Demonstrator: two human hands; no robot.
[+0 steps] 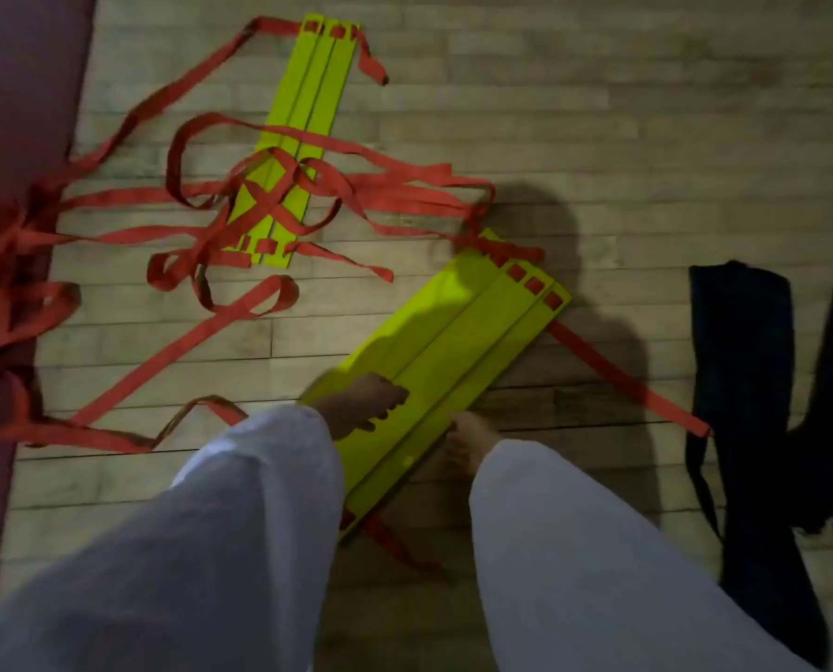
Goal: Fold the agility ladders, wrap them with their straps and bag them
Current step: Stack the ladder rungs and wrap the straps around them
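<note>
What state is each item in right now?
Near rung stack: gathered flat, straps unwrapped.
Far rung stack: gathered, loose straps tangled over it.
Red straps: strewn loose, unwrapped.
Dark bag: lying flat, not in use.
Left hand: fingers curled on near stack.
Right hand: at near stack's edge, grip unclear.

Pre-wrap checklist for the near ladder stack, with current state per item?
1. Near rung stack squared up: not ok, the rungs lie fanned with their edges offset.
2. Both hands on it: ok, left hand on top, right hand at its edge.
3. Grip secure: cannot tell, the fingers are blurred.
4. Straps free to wrap: not ok, red straps lie tangled over the far rung stack.
5. Bag ready: cannot tell, black bag lies on the floor to the right, mouth not visible.
</note>
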